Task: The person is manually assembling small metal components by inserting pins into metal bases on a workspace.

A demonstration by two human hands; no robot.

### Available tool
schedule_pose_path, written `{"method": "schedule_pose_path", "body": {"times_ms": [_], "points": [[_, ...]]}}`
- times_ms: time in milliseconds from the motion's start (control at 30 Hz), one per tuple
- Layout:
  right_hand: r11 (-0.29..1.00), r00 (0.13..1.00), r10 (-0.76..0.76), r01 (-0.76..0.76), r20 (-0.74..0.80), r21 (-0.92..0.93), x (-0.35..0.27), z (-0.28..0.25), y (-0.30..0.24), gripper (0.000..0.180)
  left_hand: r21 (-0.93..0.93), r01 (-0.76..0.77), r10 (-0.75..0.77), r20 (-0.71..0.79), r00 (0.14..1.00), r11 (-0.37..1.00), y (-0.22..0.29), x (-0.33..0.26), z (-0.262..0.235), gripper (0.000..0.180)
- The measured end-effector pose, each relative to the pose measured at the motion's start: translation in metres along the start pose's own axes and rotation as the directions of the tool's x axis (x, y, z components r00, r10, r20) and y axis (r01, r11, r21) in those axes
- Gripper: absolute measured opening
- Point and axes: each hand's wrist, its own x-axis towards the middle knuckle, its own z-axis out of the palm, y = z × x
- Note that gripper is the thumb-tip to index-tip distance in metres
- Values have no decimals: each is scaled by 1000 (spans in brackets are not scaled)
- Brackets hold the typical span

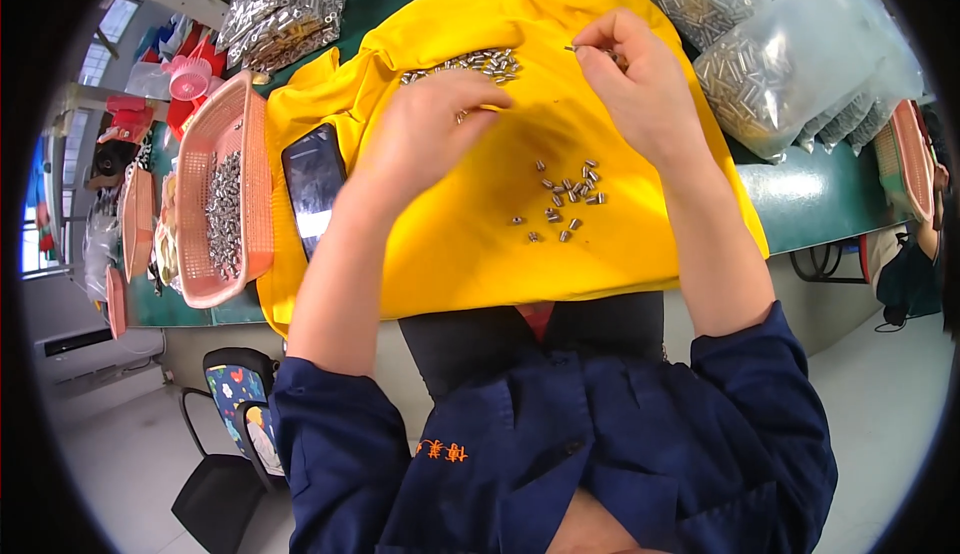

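Note:
My left hand (425,132) is curled over the yellow cloth (440,269), just in front of a pile of small metal cylinders (490,62). A bit of metal shows between its thumb and fingers. Farther right, my right hand (640,82) is closed, with thumb and forefinger pinched on a small metal cylinder (572,49). More metal shows under its bent fingers, partly hidden. Between my forearms, nearer to me, a loose group of small metal cylinders (572,190) lies scattered on the cloth, some upright and others on their sides.
Left of the cloth stands a pink plastic basket (258,189) holding many metal pieces. A dark phone (314,182) lies beside it. Clear bags of metal parts (287,9) lie at the back left, and more bags (750,84) at the right. A chair (235,454) stands lower left.

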Motion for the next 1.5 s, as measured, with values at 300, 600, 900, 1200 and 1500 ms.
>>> {"method": "schedule_pose_path", "body": {"times_ms": [300, 600, 900, 1200, 1500], "points": [[1000, 996, -9, 10, 90, -8, -5, 3, -2, 5, 475, -29, -65, 180, 982, 880, -23, 3, 3, 11], [1000, 963, -24, 28, 267, -9, -4, 7, 2, 9, -880, 237, -270, 131, 954, 411, -13, 2, 24, 15], [998, 939, 57, -42, 340, -50, -6, 7, -3, 5, -916, 256, -296, 163, 941, 310, -8, 1, 29, 16], [917, 951, -131, 224, 282, -329, -15, 17, -8, 6, -837, 260, -314, 112, 943, 481, -5, 0, 31, 14], [902, 962, -134, 218, 238, -373, -14, 20, 1, 8, -418, 239, -299, -84, 951, 876, -11, 2, 38, 15]]}}
